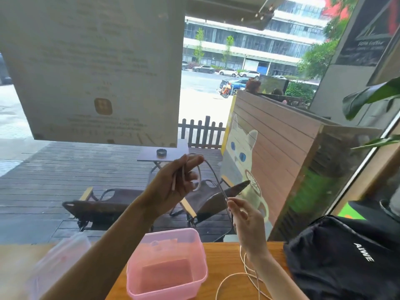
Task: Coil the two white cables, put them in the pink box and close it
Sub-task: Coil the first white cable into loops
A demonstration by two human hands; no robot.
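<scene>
My left hand (173, 182) is raised in front of the window, holding one end and a small loop of a white cable (213, 174). That cable runs down to my right hand (244, 221), which pinches it between thumb and fingers. The slack drops past my right wrist and lies in loose curves (238, 280) on the wooden table. An open pink box (201, 276) stands on the table below my hands, its inside bare. A clear lid (62, 256) lies to the box's left, partly behind my left forearm. I cannot make out a second cable.
A black bag (346, 260) with white letters sits on the table at the right. The wooden table (223, 254) ends at a window. A paper sign (97, 68) hangs on the glass. Beyond it are deck chairs and a painted cat panel.
</scene>
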